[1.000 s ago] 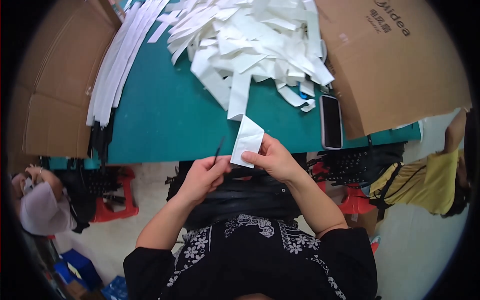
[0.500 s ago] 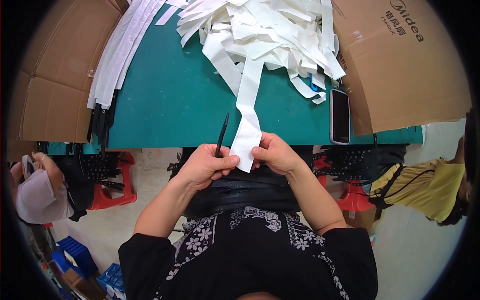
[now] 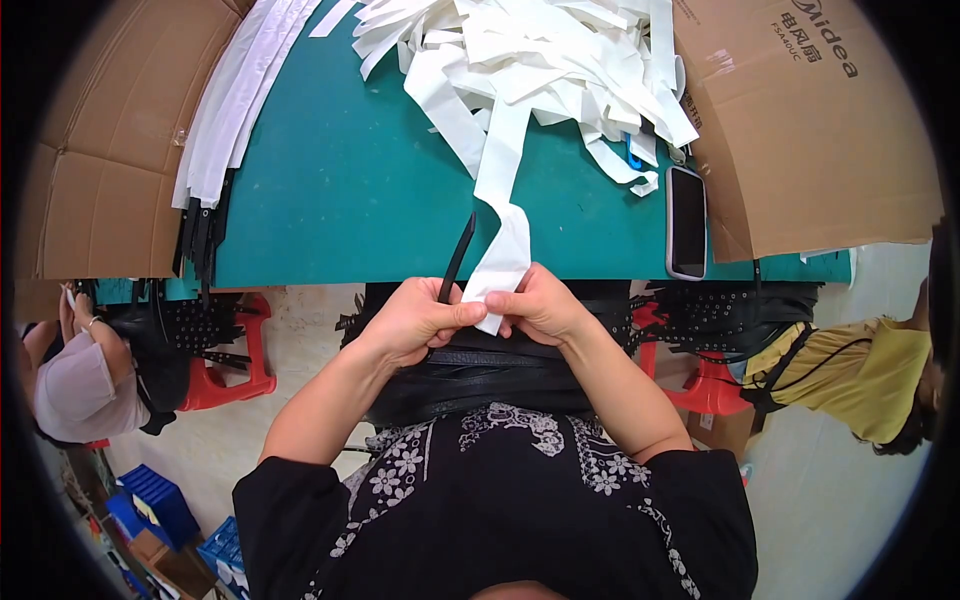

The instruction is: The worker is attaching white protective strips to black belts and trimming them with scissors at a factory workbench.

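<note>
A long white strip, apparently thin soft material, runs from the pile down over the table's near edge, with one twist along it. Its near end is pinched between my two hands. My left hand is closed, thumb on the strip's end, and also grips a narrow black pointed piece that sticks up past the fingers; it looks like a strap tip, though its kind is unsure. My right hand pinches the strip's right edge between thumb and fingers. Black straps lie across my lap beneath both hands.
A heap of white strips covers the far part of the green table. White-sleeved black straps lie left, beside a cardboard box. A phone and another box are right. Two people sit at the sides.
Both hands have shifted slightly up with the strip's end, and the right thumb has slid further over it. The black piece leans more to the right.
</note>
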Motion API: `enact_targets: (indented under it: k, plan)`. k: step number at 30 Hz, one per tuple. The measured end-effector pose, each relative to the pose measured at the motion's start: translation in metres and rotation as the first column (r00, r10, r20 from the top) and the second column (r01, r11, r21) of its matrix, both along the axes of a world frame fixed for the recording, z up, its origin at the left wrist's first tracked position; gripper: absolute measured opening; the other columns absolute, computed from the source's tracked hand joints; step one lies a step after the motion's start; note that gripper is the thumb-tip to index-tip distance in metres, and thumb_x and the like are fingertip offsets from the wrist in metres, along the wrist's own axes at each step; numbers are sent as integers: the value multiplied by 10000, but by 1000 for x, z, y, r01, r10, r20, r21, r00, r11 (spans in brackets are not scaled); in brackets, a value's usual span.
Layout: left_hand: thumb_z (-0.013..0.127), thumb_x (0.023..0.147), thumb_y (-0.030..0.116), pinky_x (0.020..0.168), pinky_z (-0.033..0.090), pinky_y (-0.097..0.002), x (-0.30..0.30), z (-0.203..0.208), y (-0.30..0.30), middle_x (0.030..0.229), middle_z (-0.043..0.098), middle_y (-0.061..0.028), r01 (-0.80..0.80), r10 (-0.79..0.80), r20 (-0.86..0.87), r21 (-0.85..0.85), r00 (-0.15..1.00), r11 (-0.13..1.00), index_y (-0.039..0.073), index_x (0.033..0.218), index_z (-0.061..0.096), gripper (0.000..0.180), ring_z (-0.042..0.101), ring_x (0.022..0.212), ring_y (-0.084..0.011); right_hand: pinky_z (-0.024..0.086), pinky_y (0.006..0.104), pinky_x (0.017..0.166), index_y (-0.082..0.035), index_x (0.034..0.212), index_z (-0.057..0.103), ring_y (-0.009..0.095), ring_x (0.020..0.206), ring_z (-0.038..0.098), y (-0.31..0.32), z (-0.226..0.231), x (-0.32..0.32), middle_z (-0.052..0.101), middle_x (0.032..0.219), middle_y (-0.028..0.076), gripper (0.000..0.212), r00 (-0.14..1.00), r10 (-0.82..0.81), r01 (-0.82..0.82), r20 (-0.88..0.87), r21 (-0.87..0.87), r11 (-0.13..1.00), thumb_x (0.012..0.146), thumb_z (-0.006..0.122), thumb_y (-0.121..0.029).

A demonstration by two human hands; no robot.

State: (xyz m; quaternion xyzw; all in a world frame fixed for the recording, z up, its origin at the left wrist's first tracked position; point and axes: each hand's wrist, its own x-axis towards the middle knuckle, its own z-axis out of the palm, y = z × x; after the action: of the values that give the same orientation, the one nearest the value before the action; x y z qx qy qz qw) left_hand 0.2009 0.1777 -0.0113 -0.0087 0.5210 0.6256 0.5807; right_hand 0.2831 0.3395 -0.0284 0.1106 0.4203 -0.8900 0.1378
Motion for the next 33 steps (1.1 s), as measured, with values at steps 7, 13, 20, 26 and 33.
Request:
enact_targets:
  k: [7, 13, 20, 26, 33]
  plan:
    - [716, 718, 178, 357, 219, -173, -5, 5, 8, 545, 443, 36, -58, 58, -18, -20, 998, 998, 57, 702, 526, 226, 353, 416, -34, 410, 194, 450, -23, 873, 592, 56, 530, 491, -7, -3, -4, 585, 708, 18, 198, 993, -112, 110, 44, 39, 993, 788, 639, -195]
    - [493, 886, 182, 384, 260, -169, 10, 28, -5, 572, 421, 43, -193, 174, -394, -9, 902, 981, 32, 838, 501, 158, 359, 450, -26, 370, 181, 471, -68, 874, 547, 21, 506, 407, -2, -8, -13, 522, 708, -28, 165, 948, -270, 301, 166, -199, 933, 829, 593, -221]
    - [533, 864, 142, 461, 330, -165, 25, 22, -30, 588, 515, 31, -275, 183, -733, -5, 655, 962, 5, 788, 552, 158, 445, 519, -16, 316, 159, 445, -79, 898, 523, -6, 491, 368, 1, 5, -19, 507, 707, -50, 159, 935, -299, 331, 192, -169, 928, 843, 571, -221]
    - [552, 852, 145, 473, 352, -178, 22, 21, -31, 582, 534, 16, -287, 131, -766, -73, 629, 955, -1, 787, 569, 160, 456, 518, -25, 388, 194, 456, -29, 823, 582, 45, 505, 448, -7, 9, -16, 555, 683, -3, 193, 950, -305, 299, 70, 89, 950, 806, 625, -217]
    - [533, 859, 140, 492, 389, -204, 26, 11, -29, 624, 552, -16, -313, 104, -855, -71, 509, 947, -14, 873, 552, 156, 497, 546, -60, 417, 188, 498, -24, 831, 613, 62, 552, 506, -14, 16, -13, 602, 716, 18, 186, 978, -202, 202, -45, 416, 887, 777, 656, -196]
